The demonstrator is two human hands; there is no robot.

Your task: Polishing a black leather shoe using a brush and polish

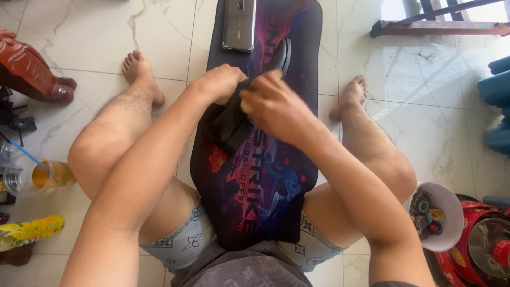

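Hiding dark pouch (229, 126), hands' (276, 106) grip unclear

Bare arms, bare feet, patterned pale denim shorts (186, 242), grey patterned shirt (249, 271)

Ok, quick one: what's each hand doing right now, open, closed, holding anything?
Left hand: closed on the upper end of the black pouch-like object.
Right hand: closed on the same black object, fingers curled over it.
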